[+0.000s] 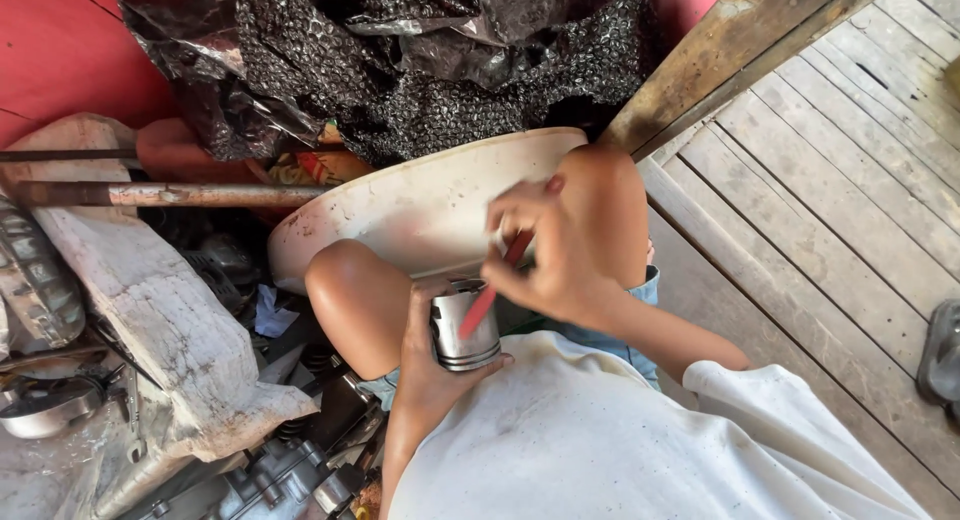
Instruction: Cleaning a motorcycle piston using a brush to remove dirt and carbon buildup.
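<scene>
The piston (466, 330) in my left hand (430, 365) is smooth, shiny metal; the red tool (492, 292) looks plastic. Basin (420, 205) matt, stained; floor planks (830, 200) rough, weathered wood.

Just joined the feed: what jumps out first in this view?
At centre, the left hand grips a shiny metal piston while the right hand works a thin red tool into its open top. Just behind them sits a large pale basin, with crumpled black bubble wrap heaped above it. Greasy engine parts crowd the lower left.
</scene>
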